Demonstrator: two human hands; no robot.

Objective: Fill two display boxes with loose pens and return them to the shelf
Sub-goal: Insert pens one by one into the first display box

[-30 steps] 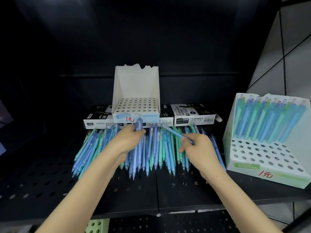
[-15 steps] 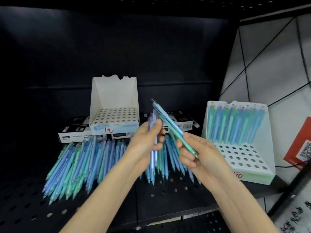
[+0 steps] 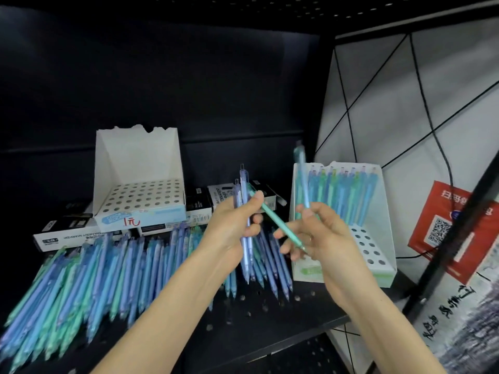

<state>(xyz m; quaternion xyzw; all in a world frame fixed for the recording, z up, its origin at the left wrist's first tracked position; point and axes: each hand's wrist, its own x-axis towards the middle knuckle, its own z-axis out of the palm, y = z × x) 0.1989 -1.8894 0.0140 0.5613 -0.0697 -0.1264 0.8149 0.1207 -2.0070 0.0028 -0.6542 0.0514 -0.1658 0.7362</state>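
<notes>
A heap of loose blue and green pens point(image 3: 113, 268) lies across the black perforated shelf point(image 3: 270, 319). My left hand point(image 3: 235, 228) grips a small upright bunch of blue pens point(image 3: 244, 211) above the heap. My right hand point(image 3: 321, 233) holds a light blue pen point(image 3: 302, 174) pointing up and a green pen point(image 3: 278, 222) slanting across its fingers. An empty white display box point(image 3: 135, 168) with a holed insert stands at the back left. A second white display box point(image 3: 378, 238), its back rows filled with pens, stands at the right, just behind my right hand.
Flat black-and-white marker boxes point(image 3: 67, 230) lie along the back of the shelf under and beside the empty box. A black upright post point(image 3: 453, 238) and a red QR-code sign point(image 3: 445, 230) stand to the right. The shelf's front edge runs below my forearms.
Both hands rose off the heap with pens in them. The right hand swung its blue pen upright in front of the right box. The view shifted right.
</notes>
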